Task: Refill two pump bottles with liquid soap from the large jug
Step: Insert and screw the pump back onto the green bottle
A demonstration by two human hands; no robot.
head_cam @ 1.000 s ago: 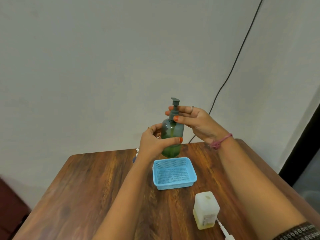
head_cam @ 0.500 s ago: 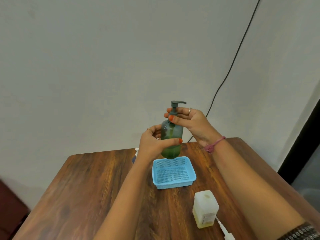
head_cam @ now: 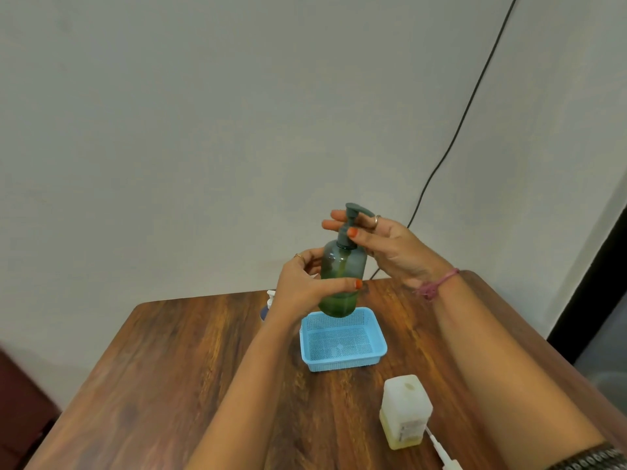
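Behind my left forearm, a white pump top (head_cam: 270, 295) and a sliver of dark blue body are all that show of a second bottle at the far edge of the wooden table (head_cam: 176, 361); its shape and fill level cannot be made out. At the lower right, a white pump part (head_cam: 441, 449) lies on the table just beside the pale bottle and runs out of frame, and my right forearm is cut off at the bottom corner. My left hand (head_cam: 305, 286) wraps around the belly of the green pump bottle (head_cam: 342, 276), thumb across its front and fingers curled behind it, holding it in the air above the far rim of the light blue mesh basket (head_cam: 342, 344). My right hand (head_cam: 390, 249) pinches the dark pump collar (head_cam: 346, 235) at the bottle's neck between thumb and fingers, the other fingers reaching behind the pump stem. Green liquid fills much of the bottle. A pale, squarish bottle (head_cam: 405, 412) with yellowish liquid at its base stands near me on the table, its top open. A black cable (head_cam: 464, 117) runs down the grey wall behind.
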